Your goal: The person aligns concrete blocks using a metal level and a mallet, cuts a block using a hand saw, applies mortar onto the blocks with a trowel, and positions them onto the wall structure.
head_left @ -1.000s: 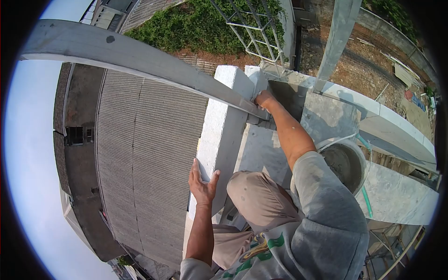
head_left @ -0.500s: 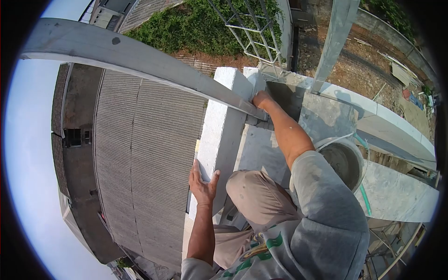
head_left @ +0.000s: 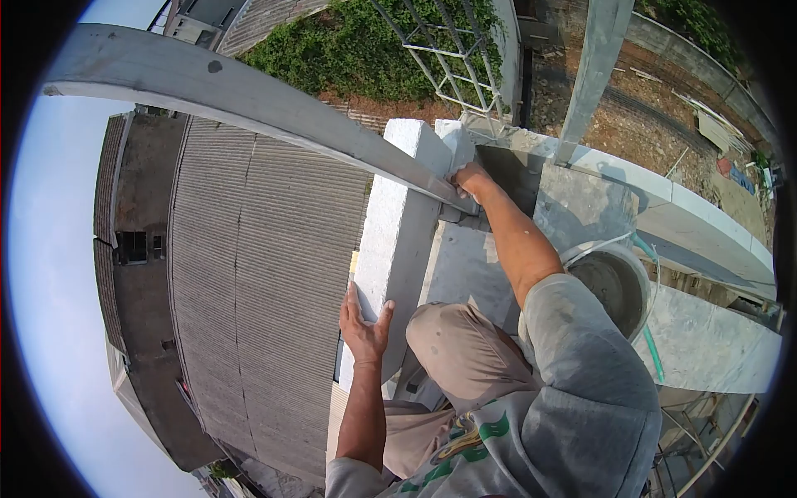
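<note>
Resting the left grip [head_left: 365, 332], spread open, across the lower part of the long white block [head_left: 397, 236] at mid-frame. Curling the right grip [head_left: 469, 181] beside the end of the grey beam [head_left: 224, 91], slanting from upper left; cannot tell whether holding it. Near the right sleeve [head_left: 577, 319], at right of frame, bucket [head_left: 638, 284].

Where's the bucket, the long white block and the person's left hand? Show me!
Bucket [head_left: 645, 290]: head view, on its right rim.
Long white block [head_left: 408, 253]: head view, on its shaded side.
Left hand [head_left: 364, 334]: head view, on the back of the hand.
</note>
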`<action>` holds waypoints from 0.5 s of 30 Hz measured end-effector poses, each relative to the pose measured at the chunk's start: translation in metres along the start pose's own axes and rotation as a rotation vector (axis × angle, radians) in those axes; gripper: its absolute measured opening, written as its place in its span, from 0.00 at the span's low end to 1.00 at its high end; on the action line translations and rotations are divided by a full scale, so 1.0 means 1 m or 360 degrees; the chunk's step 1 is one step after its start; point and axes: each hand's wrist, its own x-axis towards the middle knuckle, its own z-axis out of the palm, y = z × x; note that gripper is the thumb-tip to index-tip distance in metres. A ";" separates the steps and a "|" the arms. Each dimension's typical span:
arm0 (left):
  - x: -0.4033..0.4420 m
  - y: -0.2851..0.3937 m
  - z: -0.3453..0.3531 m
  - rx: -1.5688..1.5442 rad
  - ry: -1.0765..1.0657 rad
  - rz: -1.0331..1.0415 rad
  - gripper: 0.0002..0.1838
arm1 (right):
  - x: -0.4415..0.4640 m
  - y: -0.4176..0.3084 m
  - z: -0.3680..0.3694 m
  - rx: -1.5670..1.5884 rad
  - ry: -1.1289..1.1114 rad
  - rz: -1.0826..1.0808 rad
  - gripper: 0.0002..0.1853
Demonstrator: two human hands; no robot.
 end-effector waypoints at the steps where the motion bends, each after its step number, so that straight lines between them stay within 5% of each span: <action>1: 0.000 0.003 -0.001 0.0003 0.0006 -0.0002 0.44 | -0.007 -0.005 0.000 0.0018 0.0036 0.0027 0.14; 15: 0.000 -0.001 -0.001 0.0050 0.0054 0.0026 0.44 | -0.056 -0.074 -0.009 0.0056 -0.0174 -0.0145 0.07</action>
